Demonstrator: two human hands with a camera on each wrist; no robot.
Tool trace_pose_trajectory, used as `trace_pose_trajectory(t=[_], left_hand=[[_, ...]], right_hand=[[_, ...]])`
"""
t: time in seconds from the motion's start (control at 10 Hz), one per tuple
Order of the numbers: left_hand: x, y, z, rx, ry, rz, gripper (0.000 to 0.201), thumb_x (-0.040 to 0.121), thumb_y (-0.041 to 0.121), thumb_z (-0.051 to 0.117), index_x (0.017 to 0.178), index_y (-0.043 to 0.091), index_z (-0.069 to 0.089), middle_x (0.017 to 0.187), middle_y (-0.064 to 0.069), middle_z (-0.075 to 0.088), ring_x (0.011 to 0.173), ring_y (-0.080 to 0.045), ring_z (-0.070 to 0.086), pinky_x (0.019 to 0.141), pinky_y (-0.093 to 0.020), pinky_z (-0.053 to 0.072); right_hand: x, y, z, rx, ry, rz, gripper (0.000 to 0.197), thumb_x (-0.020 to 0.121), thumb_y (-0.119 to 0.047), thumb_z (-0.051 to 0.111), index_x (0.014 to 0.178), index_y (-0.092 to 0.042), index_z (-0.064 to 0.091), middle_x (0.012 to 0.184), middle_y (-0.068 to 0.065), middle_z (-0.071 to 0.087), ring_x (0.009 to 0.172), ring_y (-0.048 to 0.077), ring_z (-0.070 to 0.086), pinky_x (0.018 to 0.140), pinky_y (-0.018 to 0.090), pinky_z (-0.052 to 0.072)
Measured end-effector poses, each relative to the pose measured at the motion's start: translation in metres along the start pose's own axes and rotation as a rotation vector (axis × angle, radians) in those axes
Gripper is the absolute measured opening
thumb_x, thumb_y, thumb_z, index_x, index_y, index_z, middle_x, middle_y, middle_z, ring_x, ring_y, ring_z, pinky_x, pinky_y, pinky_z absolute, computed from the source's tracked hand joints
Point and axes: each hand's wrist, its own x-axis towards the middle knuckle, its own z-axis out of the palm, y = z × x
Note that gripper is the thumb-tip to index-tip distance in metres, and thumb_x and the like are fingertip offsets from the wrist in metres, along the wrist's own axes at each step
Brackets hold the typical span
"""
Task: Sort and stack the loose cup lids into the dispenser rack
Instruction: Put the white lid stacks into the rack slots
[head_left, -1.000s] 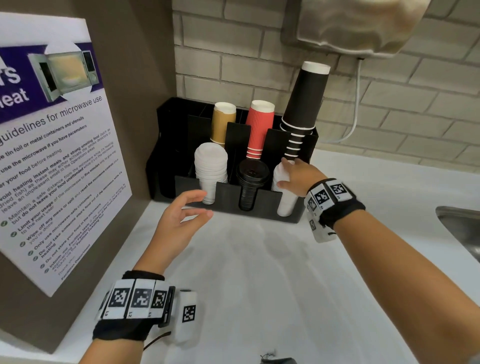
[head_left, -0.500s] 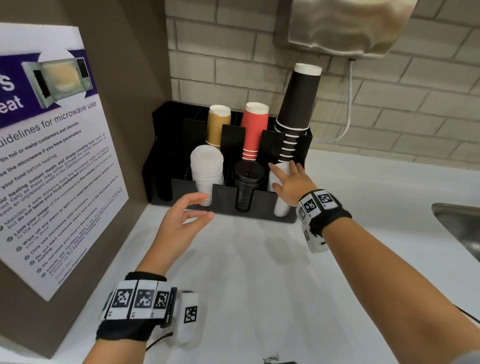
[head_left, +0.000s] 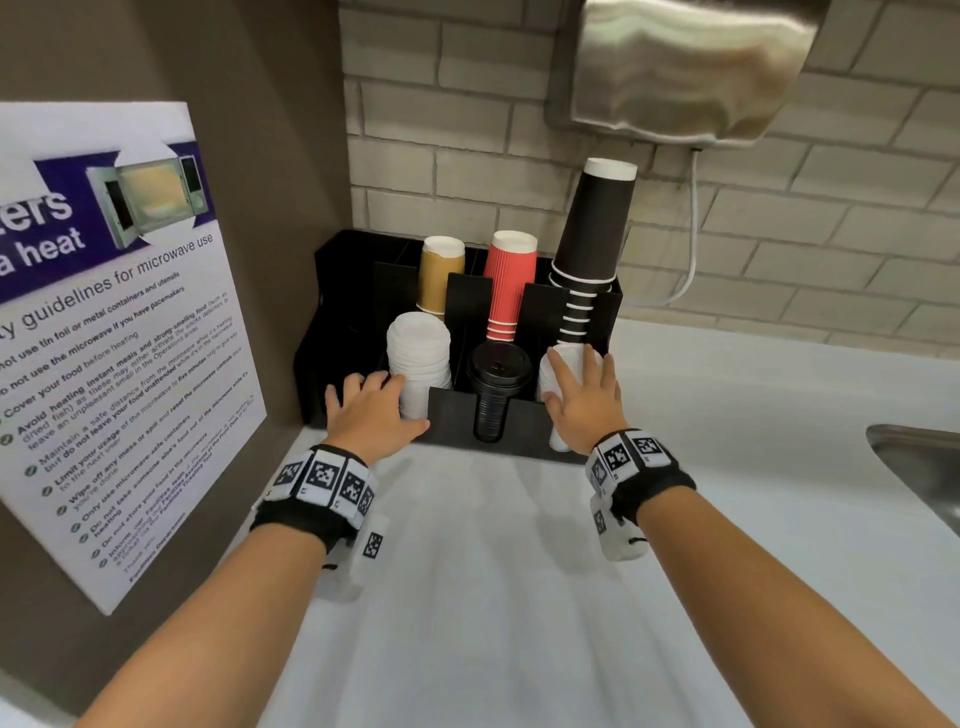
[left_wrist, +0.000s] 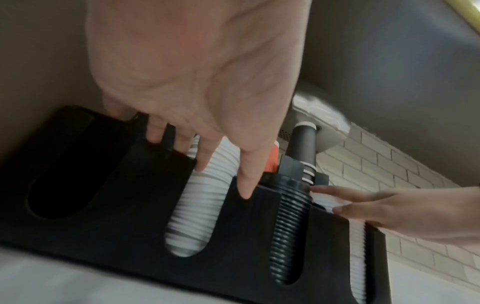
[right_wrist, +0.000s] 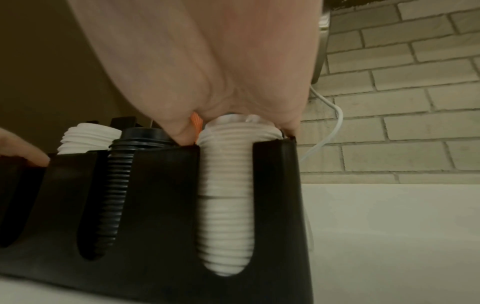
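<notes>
A black dispenser rack (head_left: 467, 410) (left_wrist: 130, 205) (right_wrist: 161, 195) stands on the white counter against the brick wall. Its front slots hold a white lid stack (head_left: 418, 348) (left_wrist: 200, 205) (right_wrist: 88, 137), a black lid stack (head_left: 497, 369) (left_wrist: 289, 226) (right_wrist: 114, 185) and a second white lid stack (head_left: 545, 371) (right_wrist: 226, 195) at the right. My left hand (head_left: 371, 402) (left_wrist: 221, 160) lies with straight fingers against the first white stack, its thumb on the rack's front wall. My right hand (head_left: 576, 389) (right_wrist: 233, 102) (left_wrist: 363, 203) presses flat on top of the right white stack. No loose lid is in view.
Tan cups (head_left: 440, 275), red cups (head_left: 511, 283) and tall black cups (head_left: 592, 244) fill the rack's back slots. The rack's leftmost slot (left_wrist: 59, 174) is empty. A poster (head_left: 104, 338) hangs on the left wall. A sink (head_left: 919, 467) lies right, a towel dispenser (head_left: 685, 67) overhead.
My left hand has moved forward from above the counter onto the rack beside the left white stack. My right hand has stayed on the right white stack and flattened over it.
</notes>
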Motion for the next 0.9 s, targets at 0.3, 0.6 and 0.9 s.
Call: trace_pose_trajectory(t=[0.3,0.6,0.9], left_hand=[[-0.002,-0.003,0.001,0.061,0.026,0.045,0.055,0.085,0.056,0.059,0.132,0.029,0.049,0.149,0.004,0.036,0.148,-0.03,0.011,0.114,-0.059,-0.005],[-0.004,-0.003,0.007,0.065,0.002,0.036,0.069,0.079,0.052,0.065,0.139,0.029,0.041,0.153,0.002,0.027,0.149,-0.031,0.003,0.113,-0.063,-0.009],[-0.047,0.007,-0.017,-0.284,-0.016,0.156,0.068,0.084,0.043,0.068,0.143,0.033,0.035,0.158,0.006,0.014,0.148,-0.026,0.011,0.116,-0.057,0.005]], right_hand=[[-0.001,0.0,0.0,-0.009,0.011,-0.009,0.057,0.102,-0.028,0.032,0.153,-0.03,0.008,0.16,0.015,-0.002,0.145,0.041,-0.002,0.118,0.049,0.013],[0.001,0.001,-0.002,-0.015,0.001,-0.008,0.057,0.102,-0.028,0.032,0.153,-0.031,0.008,0.16,0.015,-0.002,0.145,0.041,-0.002,0.117,0.049,0.013],[-0.028,-0.013,-0.033,0.071,-0.027,-0.041,0.075,0.097,-0.039,0.046,0.15,-0.041,-0.007,0.16,0.005,-0.014,0.146,0.034,-0.015,0.111,0.064,0.006]])
